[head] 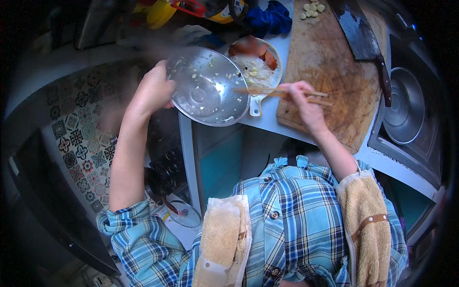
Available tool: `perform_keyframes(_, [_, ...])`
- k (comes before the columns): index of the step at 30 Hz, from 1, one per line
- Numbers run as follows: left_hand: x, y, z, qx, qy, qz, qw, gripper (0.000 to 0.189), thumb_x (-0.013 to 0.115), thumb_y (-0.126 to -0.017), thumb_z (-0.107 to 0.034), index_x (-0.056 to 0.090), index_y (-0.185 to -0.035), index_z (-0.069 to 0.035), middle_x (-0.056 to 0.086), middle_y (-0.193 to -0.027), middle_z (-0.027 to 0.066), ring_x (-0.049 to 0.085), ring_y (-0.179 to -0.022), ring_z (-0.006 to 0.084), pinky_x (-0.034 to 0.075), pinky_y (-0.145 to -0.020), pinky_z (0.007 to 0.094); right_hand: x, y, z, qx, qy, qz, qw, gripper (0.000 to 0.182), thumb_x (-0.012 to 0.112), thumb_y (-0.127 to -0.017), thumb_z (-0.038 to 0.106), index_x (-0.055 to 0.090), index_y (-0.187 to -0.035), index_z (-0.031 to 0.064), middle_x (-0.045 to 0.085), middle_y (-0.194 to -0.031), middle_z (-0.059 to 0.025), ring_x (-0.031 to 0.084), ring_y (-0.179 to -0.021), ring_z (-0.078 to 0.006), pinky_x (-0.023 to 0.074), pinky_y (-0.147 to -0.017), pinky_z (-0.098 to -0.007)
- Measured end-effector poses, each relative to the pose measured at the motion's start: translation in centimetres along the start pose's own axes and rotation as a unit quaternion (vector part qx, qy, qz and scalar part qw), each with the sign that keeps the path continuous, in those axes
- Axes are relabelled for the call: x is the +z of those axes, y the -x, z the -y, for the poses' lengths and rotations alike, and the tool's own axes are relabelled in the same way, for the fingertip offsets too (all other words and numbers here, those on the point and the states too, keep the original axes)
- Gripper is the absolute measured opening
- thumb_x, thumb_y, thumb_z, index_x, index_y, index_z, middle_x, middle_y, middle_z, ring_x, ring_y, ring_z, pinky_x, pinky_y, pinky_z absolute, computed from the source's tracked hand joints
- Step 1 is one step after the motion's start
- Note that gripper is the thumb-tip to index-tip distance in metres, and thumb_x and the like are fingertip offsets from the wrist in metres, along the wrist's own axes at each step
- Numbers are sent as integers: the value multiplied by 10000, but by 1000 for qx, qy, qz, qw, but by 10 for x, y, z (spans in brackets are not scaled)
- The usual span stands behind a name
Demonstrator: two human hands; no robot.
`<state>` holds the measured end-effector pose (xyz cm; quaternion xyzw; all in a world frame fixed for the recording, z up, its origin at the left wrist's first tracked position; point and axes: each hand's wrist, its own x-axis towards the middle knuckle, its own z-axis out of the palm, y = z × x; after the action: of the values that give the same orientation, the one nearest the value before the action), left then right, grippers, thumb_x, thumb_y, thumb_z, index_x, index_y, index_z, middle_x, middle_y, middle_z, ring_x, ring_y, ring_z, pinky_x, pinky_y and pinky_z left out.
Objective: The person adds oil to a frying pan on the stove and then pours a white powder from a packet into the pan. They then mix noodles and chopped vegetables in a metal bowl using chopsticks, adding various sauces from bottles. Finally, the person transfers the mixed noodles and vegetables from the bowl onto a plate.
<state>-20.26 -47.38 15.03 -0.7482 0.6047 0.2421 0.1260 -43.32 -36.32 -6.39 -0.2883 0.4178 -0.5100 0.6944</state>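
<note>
My left hand [156, 86] grips the rim of a tilted stainless steel bowl [204, 102], whose inside is dotted with chopped garlic bits. My right hand [303, 104] holds a pair of wooden chopsticks [267, 92]; their blurred tips reach over the bowl's right edge. Partly behind the bowl lies a white handled dish [256, 107] with a yellow rim. On it are pale thin noodles with garlic bits [259, 71] and reddish sliced sausage [269, 59] along the far side. A round reddish patch there is blurred.
Right of the dish lies a wooden cutting board [312, 61], bearing peeled garlic cloves [312, 10] and a cleaver [358, 36]. A metal basin [403, 106] sits in the sink area [434, 150] at far right. A blue cloth [270, 18] and bottles stand behind. A glass lid [186, 215] lies lower left.
</note>
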Motion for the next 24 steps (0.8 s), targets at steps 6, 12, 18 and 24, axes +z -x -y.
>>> perform_keyframes(6, [2, 5, 21, -20, 48, 16, 999, 466, 415, -722, 23, 418, -1186, 69, 581, -704, 127, 516, -450, 126, 424, -388, 243, 7, -4, 21, -54, -50, 7, 997, 215, 493, -910, 262, 555, -900, 57, 614, -979, -81, 586, -897, -144, 495, -799, -300])
perform_keyframes(12, [-4, 7, 32, -54, 67, 62, 994, 490, 482, -743, -2, 399, -1223, 46, 579, -727, 81, 480, -439, 87, 371, -361, 213, 54, -26, 55, -214, 74, 212, 951, 225, 492, -902, 172, 621, -786, 29, 620, -859, -83, 594, -804, -135, 514, -696, -256])
perform_keyframes(18, [-2, 10, 49, -25, 146, 97, 984, 401, 482, -777, -54, 458, -1168, 28, 563, -699, 50, 476, -477, 68, 374, -410, 203, 115, -90, 96, -272, 80, 364, 887, 296, 510, -891, 291, 628, -813, 30, 625, -728, -81, 646, -721, -169, 554, -647, -293])
perform_keyframes(24, [1, 15, 46, 5, 162, 117, 980, 358, 468, -802, -52, 471, -1152, 24, 556, -652, 31, 466, -436, 59, 369, -388, 187, 112, -142, 83, -225, 74, 298, 925, 311, 489, -894, 351, 622, -843, 74, 638, -797, -77, 653, -745, -169, 554, -672, -299])
